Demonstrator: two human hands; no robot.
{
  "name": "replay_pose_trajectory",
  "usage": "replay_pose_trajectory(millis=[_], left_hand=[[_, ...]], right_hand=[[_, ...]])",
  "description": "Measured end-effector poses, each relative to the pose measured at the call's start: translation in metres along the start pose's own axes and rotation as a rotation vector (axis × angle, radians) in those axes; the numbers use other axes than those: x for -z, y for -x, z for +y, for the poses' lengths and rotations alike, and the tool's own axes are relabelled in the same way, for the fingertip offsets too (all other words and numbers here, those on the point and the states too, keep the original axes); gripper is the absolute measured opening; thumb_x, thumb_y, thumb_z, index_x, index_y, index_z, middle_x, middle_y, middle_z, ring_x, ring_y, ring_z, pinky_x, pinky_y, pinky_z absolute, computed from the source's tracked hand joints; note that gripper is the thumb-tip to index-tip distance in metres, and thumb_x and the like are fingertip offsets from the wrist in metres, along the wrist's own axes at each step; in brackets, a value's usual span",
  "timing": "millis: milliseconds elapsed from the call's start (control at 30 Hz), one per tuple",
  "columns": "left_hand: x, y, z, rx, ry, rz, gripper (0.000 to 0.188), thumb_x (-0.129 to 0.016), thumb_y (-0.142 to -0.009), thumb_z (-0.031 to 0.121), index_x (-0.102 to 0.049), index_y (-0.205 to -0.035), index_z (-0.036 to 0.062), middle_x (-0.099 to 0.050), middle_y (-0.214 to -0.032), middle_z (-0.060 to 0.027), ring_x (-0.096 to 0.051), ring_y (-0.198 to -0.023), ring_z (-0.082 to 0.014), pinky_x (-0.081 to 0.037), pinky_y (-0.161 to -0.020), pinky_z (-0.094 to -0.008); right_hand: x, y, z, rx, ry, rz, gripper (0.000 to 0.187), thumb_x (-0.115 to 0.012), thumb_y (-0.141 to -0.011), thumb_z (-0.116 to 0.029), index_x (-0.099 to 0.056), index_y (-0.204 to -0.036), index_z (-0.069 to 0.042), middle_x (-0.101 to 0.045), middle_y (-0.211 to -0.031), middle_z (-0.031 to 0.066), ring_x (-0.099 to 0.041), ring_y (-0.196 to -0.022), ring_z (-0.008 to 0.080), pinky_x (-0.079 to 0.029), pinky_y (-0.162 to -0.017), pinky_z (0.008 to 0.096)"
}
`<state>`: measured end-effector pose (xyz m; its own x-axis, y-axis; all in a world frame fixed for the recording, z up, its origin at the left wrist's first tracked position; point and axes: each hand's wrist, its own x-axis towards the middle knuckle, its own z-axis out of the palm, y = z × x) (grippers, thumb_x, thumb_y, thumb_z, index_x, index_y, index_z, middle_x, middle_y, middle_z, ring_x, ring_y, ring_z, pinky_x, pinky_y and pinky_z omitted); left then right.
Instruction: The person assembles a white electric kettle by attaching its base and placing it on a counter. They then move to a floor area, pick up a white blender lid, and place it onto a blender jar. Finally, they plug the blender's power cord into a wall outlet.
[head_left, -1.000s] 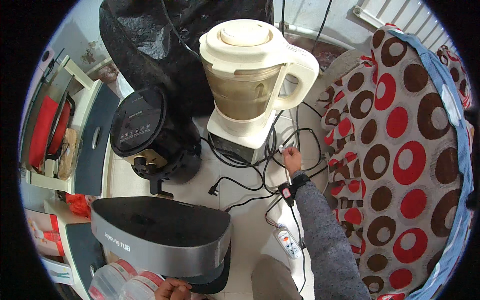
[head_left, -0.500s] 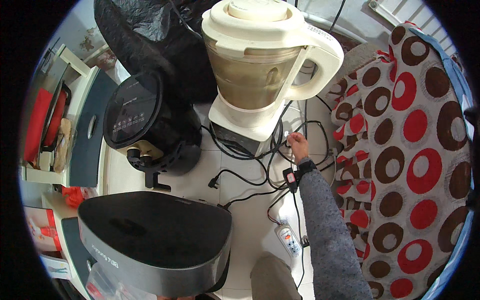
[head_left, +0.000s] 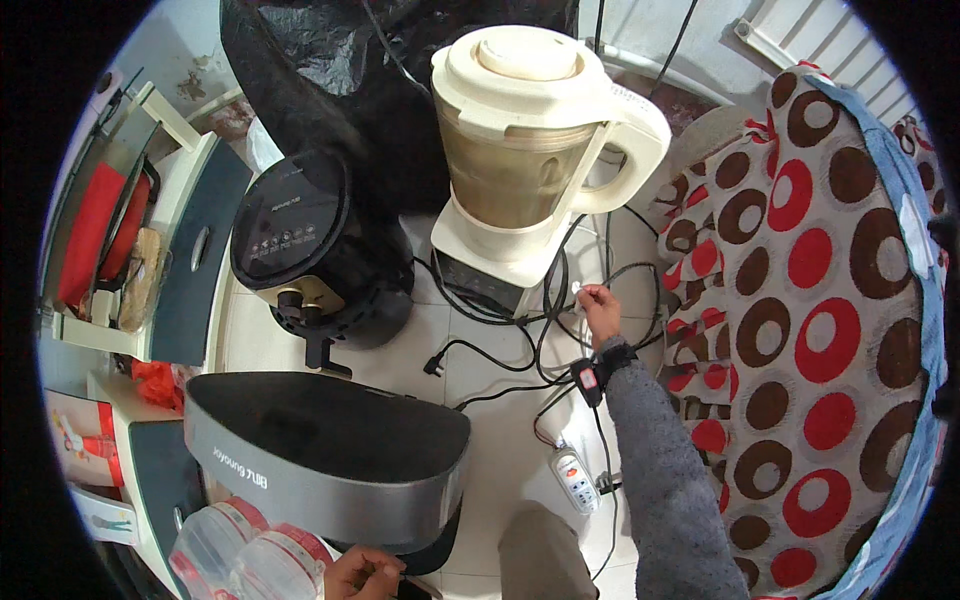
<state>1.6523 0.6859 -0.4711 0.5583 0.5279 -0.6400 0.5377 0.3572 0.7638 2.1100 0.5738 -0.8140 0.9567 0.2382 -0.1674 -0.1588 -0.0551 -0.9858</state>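
Observation:
My right hand [head_left: 602,315] reaches in among black cables [head_left: 553,300] on the floor, its fingertips pinched on a small white thing [head_left: 576,287] too small to name. Just beyond stands a cream blender [head_left: 515,150] with a lidded jug on its base. My left hand [head_left: 362,573] shows at the lower edge, fingers curled together beside a grey and black appliance [head_left: 330,475]; what it holds, if anything, is hidden. A loose black plug [head_left: 434,364] lies between that appliance and the blender. Nearer me is a white power strip [head_left: 575,481].
At left are a black air fryer [head_left: 320,250], a drawer cabinet [head_left: 195,250] and clear plastic jars [head_left: 262,555] with red lids. A black plastic sheet [head_left: 310,90] hangs behind. Along the right runs a cloth cover [head_left: 810,330] with red and brown circles.
My left hand has come further into view at the lower edge. The view has shifted, so the blender and air fryer sit lower. My right hand stays pinched among the cables.

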Motion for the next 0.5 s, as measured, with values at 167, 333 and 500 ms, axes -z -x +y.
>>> replay_pose_trajectory(millis=[167, 333, 500], left_hand=[[0.003, 0.006, -0.003, 0.017, 0.04, -0.047, 0.007, -0.054, -0.094, 0.011, -0.055, -0.09, 0.0064, -0.048, -0.075, 0.0041, -0.043, -0.065, -0.0048, -0.035, -0.056, -0.021], [-0.002, 0.008, -0.014, -0.039, 0.081, -0.033, 0.004, -0.055, -0.094, 0.008, -0.057, -0.093, 0.0052, -0.053, -0.076, 0.0024, -0.047, -0.066, -0.0052, -0.037, -0.056, -0.0207], [0.003, 0.006, -0.03, -0.045, 0.102, -0.096, 0.004, -0.056, -0.093, 0.008, -0.058, -0.093, 0.0042, -0.053, -0.069, 0.0009, -0.048, -0.058, -0.0067, -0.039, -0.05, -0.022]], right_hand=[[0.008, 0.034, -0.012, -0.027, 0.056, -0.035, 0.008, -0.066, -0.084, -0.01, -0.064, -0.091, -0.007, -0.06, -0.079, -0.0031, -0.053, -0.07, 0.0068, -0.044, -0.061, 0.0241], [0.017, 0.048, -0.033, -0.246, -0.037, -0.119, 0.008, -0.065, -0.085, -0.014, -0.063, -0.092, -0.011, -0.057, -0.083, -0.0037, -0.053, -0.075, 0.0074, -0.047, -0.061, 0.0266], [0.019, 0.053, -0.056, -0.311, -0.131, -0.116, 0.008, -0.059, -0.088, -0.007, -0.057, -0.093, -0.002, -0.059, -0.088, 0.005, -0.053, -0.072, 0.0131, -0.057, -0.066, 0.034]])
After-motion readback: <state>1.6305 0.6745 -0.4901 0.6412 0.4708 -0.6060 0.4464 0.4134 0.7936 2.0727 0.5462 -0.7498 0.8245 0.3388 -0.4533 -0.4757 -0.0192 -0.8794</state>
